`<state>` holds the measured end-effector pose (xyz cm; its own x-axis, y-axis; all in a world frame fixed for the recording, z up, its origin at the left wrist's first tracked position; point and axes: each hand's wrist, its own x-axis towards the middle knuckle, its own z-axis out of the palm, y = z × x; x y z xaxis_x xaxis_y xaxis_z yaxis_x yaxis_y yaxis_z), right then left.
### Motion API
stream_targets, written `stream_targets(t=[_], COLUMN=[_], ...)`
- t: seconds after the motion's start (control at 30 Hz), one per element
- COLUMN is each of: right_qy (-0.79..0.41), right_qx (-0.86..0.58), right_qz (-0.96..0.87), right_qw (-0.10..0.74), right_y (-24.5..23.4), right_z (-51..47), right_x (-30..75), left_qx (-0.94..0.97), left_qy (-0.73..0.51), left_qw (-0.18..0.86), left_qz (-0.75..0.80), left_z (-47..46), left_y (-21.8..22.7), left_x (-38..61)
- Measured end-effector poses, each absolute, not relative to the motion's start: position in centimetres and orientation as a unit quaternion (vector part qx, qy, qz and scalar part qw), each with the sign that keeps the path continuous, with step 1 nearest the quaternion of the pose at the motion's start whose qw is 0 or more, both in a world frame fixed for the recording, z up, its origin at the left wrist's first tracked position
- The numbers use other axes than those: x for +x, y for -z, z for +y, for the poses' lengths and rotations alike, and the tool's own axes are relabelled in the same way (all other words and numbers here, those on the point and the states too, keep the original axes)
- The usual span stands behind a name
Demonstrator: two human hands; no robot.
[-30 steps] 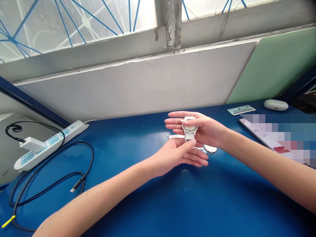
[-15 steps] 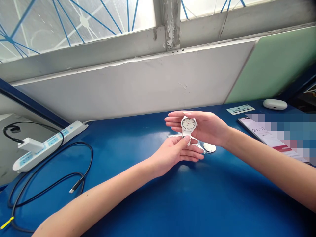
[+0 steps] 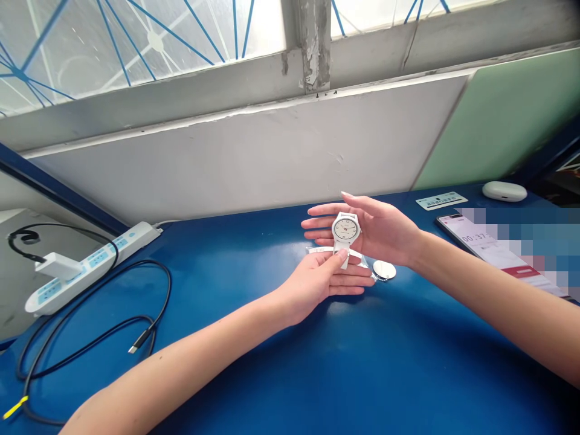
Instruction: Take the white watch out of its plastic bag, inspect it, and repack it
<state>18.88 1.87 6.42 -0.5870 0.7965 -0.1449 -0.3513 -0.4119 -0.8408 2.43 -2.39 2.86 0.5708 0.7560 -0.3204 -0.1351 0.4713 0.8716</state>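
A white wristwatch point(image 3: 345, 230) with a round pale dial stands upright above the blue table point(image 3: 290, 362). My left hand point(image 3: 322, 281) pinches its lower strap between thumb and fingers. My right hand point(image 3: 376, 231) is behind the watch, palm toward me, fingers stretched out and thumb raised, cradling the case. A small round silver disc point(image 3: 384, 270) lies on the table just under my right wrist. A thin white strip point(image 3: 319, 249) lies flat behind my left fingers.
A white power strip point(image 3: 86, 266) with a plugged-in adapter lies at the left edge, black cables point(image 3: 90, 338) looping beside it. A phone point(image 3: 493, 251), a white earbud case point(image 3: 504, 191) and a small label card point(image 3: 442, 200) sit at the right. A grey wall panel runs behind.
The watch turned from edge-on to dial facing me. My right thumb lifted off its top and the right fingers spread. My left hand shifted slightly up the strap.
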Motion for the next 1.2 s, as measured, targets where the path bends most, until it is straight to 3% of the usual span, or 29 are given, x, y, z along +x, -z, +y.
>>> stream_targets(t=[0.5,0.67,0.77,0.9,1.0,1.2], right_qy=[-0.773,-0.699,-0.597,-0.407,-0.285,-0.143], right_qx=[-0.366,-0.356,-0.348,-0.374,-0.391,-0.352], right_qz=[-0.382,-0.487,-0.585,-0.699,-0.758,-0.807], right_qw=[0.350,0.384,0.424,0.454,0.437,0.452], right_y=[-6.1,-6.6,-6.5,-5.5,-4.1,-1.6], right_z=[2.1,1.9,1.3,-0.4,-2.0,-3.3], right_x=[18.5,19.1,20.1,21.9,23.0,24.1], left_qx=[0.405,0.454,0.568,0.794,0.872,0.911], left_qy=[-0.292,-0.327,-0.359,-0.353,-0.335,-0.313], left_qw=[0.792,0.758,0.654,0.315,0.119,-0.009], left_qz=[0.351,0.336,0.348,0.381,0.338,0.267], left_z=[-2.8,-2.3,-2.1,-1.8,-1.4,-1.1], left_y=[-3.7,-4.0,-4.5,-4.5,-3.7,-1.9], left_x=[2.8,2.5,1.8,0.6,0.3,0.6])
